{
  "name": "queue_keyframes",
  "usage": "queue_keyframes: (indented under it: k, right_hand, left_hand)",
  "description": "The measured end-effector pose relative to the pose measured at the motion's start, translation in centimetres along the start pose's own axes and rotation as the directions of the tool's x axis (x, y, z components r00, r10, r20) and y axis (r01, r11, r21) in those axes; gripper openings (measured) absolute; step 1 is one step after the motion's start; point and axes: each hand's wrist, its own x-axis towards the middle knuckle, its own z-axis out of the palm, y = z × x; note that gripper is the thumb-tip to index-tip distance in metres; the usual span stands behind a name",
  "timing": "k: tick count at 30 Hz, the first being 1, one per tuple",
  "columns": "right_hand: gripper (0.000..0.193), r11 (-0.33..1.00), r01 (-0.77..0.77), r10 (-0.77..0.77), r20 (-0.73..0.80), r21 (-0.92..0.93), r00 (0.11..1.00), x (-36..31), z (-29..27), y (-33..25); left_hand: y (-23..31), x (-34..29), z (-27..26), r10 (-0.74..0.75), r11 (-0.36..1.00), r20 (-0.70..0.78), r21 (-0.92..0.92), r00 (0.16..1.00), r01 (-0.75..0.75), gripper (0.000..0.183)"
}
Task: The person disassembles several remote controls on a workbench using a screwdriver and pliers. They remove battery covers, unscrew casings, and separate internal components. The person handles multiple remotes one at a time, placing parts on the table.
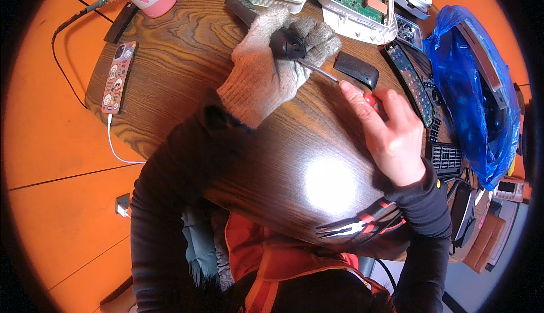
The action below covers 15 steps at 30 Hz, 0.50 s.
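Our left hand [265, 66], in a coarse knitted glove [249, 89], bends its fingers around a dark, rounded device [288, 48] above the glossy wood-grained table [192, 35]. Our bare right hand [391, 123] closes around the red handle [370, 100] of a screwdriver [322, 71], whose slim metal shaft reaches the device's end. An oblong black piece [356, 70] lies near the shaft.
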Motion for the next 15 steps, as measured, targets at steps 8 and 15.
queue_keyframes:
  k: [8, 15]
  right_hand:
    - [0.045, 0.809, -0.264, 0.225, 0.139, 0.525, 0.964, 0.2, 0.3, -0.8]
    - [0.037, 0.628, -0.282, 0.25, 0.155, 0.725, 0.956, 0.3, 0.7, 0.1]
  left_hand:
    - [-0.5, 0.6, -0.1, 0.067, 0.998, 0.027, -0.016, 0.997, -0.067, 0.033]
    - [-0.6, 0.4, 0.0, 0.09, 0.996, 0.036, 0.011, 0.995, -0.09, 0.036]
